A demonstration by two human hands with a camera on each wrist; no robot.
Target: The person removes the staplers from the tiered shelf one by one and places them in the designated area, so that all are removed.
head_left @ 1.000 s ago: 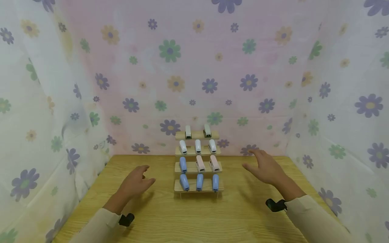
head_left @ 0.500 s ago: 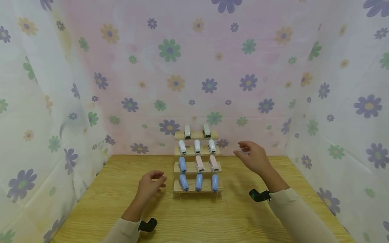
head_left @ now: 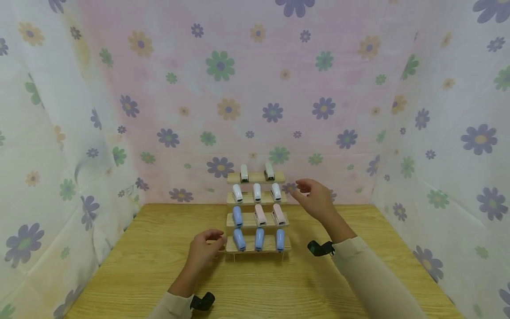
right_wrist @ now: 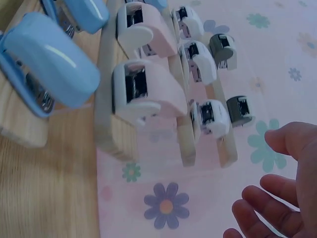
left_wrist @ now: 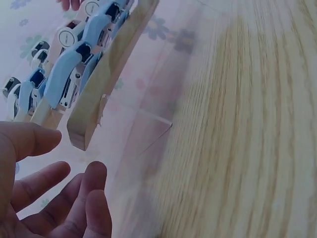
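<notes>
A stepped wooden display rack (head_left: 249, 218) stands at mid-table with small staplers on its shelves. Blue staplers (head_left: 259, 239) fill the lowest shelf, and one more blue stapler (head_left: 237, 215) shares the shelf above with two pink staplers (head_left: 278, 214). White staplers (head_left: 256, 192) sit higher up; the top shelf bears two white-and-dark ones (head_left: 269, 171). My left hand (head_left: 204, 250) is beside the left end of the lowest shelf, its loosely bent fingers holding nothing. To the right of the upper shelves is my right hand (head_left: 314, 198), thumb and fingers apart, also holding nothing.
The rack stands on a wood-grain table (head_left: 159, 230). Flower-print cloth (head_left: 183, 110) hangs behind it and along both sides. A black wrist device (head_left: 203, 302) is on the left wrist, another black device (head_left: 320, 248) on the right.
Both hands have moved inward toward the rack, the left hand rightward and slightly nearer the viewer, the right hand leftward and slightly farther away. The staplers have stayed in place.
</notes>
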